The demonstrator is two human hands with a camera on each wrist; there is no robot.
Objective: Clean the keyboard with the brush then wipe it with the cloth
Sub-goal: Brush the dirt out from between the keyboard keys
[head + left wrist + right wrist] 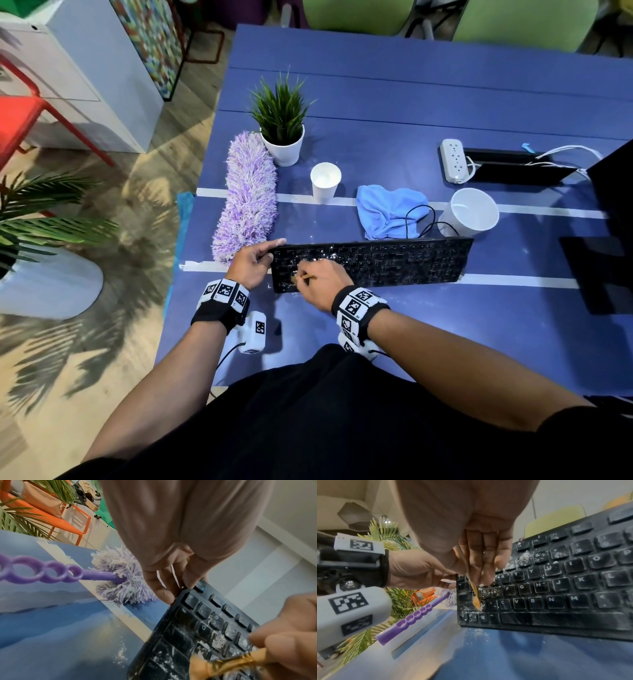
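A black keyboard (376, 263) dusted with white crumbs lies on the blue table (411, 113). My left hand (251, 262) grips its left end, thumb on the far edge (193, 580). My right hand (320, 282) pinches a small brush (476, 599) with an orange tip; its bristles touch the keys at the keyboard's lower left (200, 668). A light blue cloth (388, 210) lies crumpled behind the keyboard (556, 581), untouched.
A purple fluffy duster (248, 198) lies left of the keyboard, its handle (51, 573) pointing toward me. Behind stand a potted plant (282, 130), a paper cup (324, 183), a white bowl (471, 212) and a power strip (452, 160). White crumbs (476, 632) dot the table.
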